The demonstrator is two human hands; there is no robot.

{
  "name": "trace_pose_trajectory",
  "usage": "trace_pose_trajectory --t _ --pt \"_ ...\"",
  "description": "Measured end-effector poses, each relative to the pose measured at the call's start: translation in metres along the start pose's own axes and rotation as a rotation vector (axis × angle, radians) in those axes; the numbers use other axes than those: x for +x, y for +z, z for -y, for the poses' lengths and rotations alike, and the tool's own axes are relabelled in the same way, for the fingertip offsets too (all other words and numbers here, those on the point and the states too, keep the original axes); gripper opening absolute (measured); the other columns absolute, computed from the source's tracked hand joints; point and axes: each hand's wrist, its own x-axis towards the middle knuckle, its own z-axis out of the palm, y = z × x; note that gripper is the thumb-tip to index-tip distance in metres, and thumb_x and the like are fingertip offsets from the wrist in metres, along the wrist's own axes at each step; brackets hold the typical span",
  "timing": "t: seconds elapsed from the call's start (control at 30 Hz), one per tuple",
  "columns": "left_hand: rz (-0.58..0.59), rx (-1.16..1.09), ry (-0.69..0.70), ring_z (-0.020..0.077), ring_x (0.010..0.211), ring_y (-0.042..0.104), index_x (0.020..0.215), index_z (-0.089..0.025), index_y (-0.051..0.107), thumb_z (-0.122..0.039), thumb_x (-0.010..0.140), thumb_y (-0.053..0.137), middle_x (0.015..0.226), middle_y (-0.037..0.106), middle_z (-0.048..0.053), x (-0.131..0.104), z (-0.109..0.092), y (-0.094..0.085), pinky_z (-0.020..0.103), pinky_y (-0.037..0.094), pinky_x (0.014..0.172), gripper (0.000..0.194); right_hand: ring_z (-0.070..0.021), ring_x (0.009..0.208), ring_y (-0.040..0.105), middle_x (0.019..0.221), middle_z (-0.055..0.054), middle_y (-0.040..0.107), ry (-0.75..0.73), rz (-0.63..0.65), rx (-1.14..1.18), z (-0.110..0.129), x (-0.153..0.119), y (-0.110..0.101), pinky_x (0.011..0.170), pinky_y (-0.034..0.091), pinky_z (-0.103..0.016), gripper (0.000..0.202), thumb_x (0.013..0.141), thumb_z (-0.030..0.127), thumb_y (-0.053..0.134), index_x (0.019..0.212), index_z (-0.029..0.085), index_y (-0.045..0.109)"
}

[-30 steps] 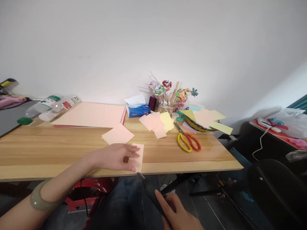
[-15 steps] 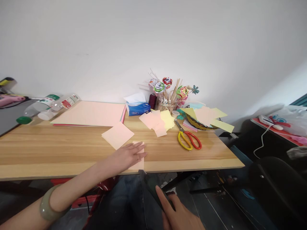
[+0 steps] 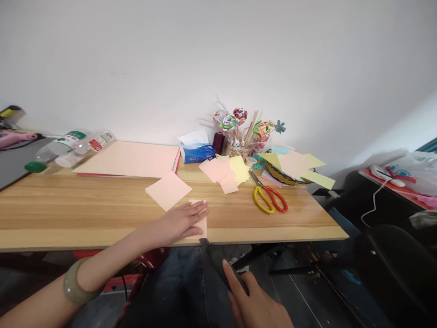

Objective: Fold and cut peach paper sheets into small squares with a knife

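Observation:
My left hand (image 3: 186,222) lies flat with fingers stretched over a folded pink paper (image 3: 201,231) by the table's front edge, pressing it down. A bangle circles that wrist, and one finger wears a ring. My right hand (image 3: 257,300) is closed around a dark-handled knife (image 3: 221,264), below the table's edge. The tip of its blade is at the near end of the folded paper; whether it touches cannot be made out. Just behind my left hand, pink square sheets (image 3: 168,191) rest on the wood.
Scissors (image 3: 269,198) with yellow and red handles lie to the right. Behind are a large paper stack (image 3: 128,159), a tissue pack (image 3: 198,153), loose pink and yellow papers (image 3: 221,172), paper flowers (image 3: 239,120) and a paper-filled basket (image 3: 285,176). Bottles (image 3: 58,148) lie at left.
My right hand has raised the knife slightly, bringing its tip up to the paper's near edge. My left hand stays flat on the paper. The view has shifted a little.

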Motion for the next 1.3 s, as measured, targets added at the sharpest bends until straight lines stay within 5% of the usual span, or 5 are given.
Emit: trace_pose_trajectory --t 0.53,0.7,0.93,1.3 --pt "-0.011 -0.01 0.0 0.0202 0.139 0.02 0.142 -0.017 0.031 -0.046 0.098 0.031 0.149 0.027 0.011 0.0 0.0 -0.001 0.039 0.02 0.113 0.053 -0.0109 0.043 0.057 0.075 0.003 0.057 0.005 -0.012 -0.027 -0.001 -0.003 0.001 0.031 0.033 -0.018 0.058 0.078 0.014 0.048 0.133 0.027 0.039" --pt "-0.013 0.052 -0.026 0.0264 0.141 0.009 0.141 -0.018 0.035 -0.052 0.096 0.029 0.149 0.028 0.008 0.0 0.001 0.0 0.044 0.016 0.113 0.057 -0.0112 0.044 0.058 0.076 0.003 0.057 -0.005 -0.008 -0.046 0.0 0.001 -0.002 0.031 0.036 -0.019 0.055 0.077 0.015 0.054 0.13 0.023 0.044" --pt "0.014 0.086 -0.049 0.0265 0.139 0.01 0.139 -0.016 0.038 -0.051 0.096 0.025 0.15 0.015 0.016 -0.001 0.003 0.002 0.042 0.021 0.111 0.057 -0.0098 0.045 0.059 0.075 0.002 0.057 -0.033 0.01 -0.083 -0.003 0.009 -0.009 0.032 0.035 -0.017 0.051 0.078 0.019 0.058 0.128 0.023 0.049" --pt "0.083 0.149 -0.091 0.0248 0.14 0.011 0.14 -0.015 0.036 -0.049 0.097 0.024 0.15 0.021 0.017 0.005 0.003 -0.007 0.043 0.017 0.112 0.056 -0.0092 0.04 0.055 0.072 0.003 0.056 -0.064 0.005 -0.062 -0.012 0.031 -0.008 0.031 0.03 -0.02 0.049 0.081 0.024 0.058 0.129 0.021 0.049"
